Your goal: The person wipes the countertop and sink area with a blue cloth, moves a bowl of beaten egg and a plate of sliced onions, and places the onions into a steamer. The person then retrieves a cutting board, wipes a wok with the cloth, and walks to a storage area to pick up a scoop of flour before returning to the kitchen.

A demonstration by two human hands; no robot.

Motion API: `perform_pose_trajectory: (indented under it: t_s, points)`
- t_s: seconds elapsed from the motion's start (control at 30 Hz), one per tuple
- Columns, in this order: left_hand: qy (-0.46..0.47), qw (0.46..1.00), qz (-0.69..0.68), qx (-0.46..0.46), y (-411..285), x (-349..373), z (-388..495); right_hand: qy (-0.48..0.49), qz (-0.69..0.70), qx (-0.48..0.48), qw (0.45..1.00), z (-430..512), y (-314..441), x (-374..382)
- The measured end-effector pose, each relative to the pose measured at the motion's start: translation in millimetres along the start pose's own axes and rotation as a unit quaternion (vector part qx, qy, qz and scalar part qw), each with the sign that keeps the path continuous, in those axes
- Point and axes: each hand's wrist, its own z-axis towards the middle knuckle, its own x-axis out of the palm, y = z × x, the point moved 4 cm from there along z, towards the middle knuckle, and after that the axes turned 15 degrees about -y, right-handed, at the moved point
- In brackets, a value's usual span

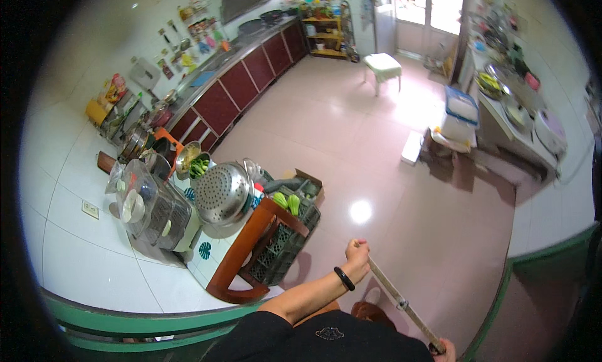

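My left hand, with a black band on its wrist, is closed around the upper end of a long pole. The pole slants down to the right across my front and has a metal ring or clamp partway along. At the lower right edge my right hand grips its other visible part, near a dark end piece. No tool head shows on it, so its kind is unclear. Below the pole lies the glossy tiled floor.
Left of me are a brown wooden chair, dark plastic crates and a table with a steel colander. A cloth-covered stool stands ahead. To the right are a lidded plastic box and a counter. Green-edged door frames flank me.
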Motion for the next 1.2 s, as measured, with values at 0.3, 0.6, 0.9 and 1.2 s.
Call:
perform_pose_trajectory:
  t_s: [0.3, 0.6, 0.9, 1.2]
  points:
    - [-0.014, 0.998, -0.026, -0.058, -65, 132, 116, -0.081, -0.102, -0.049, 0.990, 43, 149, 141]
    - [-0.032, 0.987, -0.142, -0.063, -234, 265, 261, -0.074, -0.122, -0.058, 0.988, 88, 304, 404]
    - [-0.107, 0.961, -0.255, 0.026, -407, 327, 414, 0.075, -0.164, -0.077, 0.981, 186, 444, 656]
    - [-0.240, 0.911, -0.333, 0.036, -513, 315, 532, 0.002, -0.310, 0.002, 0.951, 248, 541, 959]
